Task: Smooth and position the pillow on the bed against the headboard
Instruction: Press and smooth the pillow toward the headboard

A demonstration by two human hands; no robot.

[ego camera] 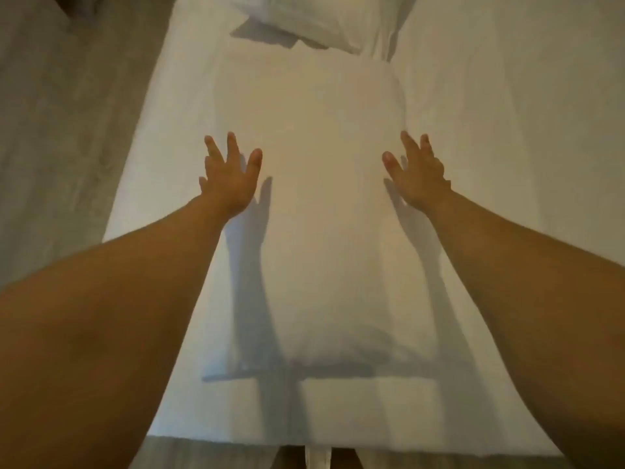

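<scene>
A white pillow (pixel 321 204) lies lengthwise in the middle of the white bed (pixel 507 164), its near end close to the bed's front edge. My left hand (pixel 230 177) is spread flat over the pillow's left side, fingers apart. My right hand (pixel 417 174) is spread the same way over the pillow's right side. Neither hand grips anything. No headboard is in view.
A second white pillow (pixel 324 22) lies at the far end of the bed, touching the first one's far corner. Grey wood-look floor (pixel 61 130) runs along the bed's left side. The bed's near edge (pixel 236 438) is just in front of me.
</scene>
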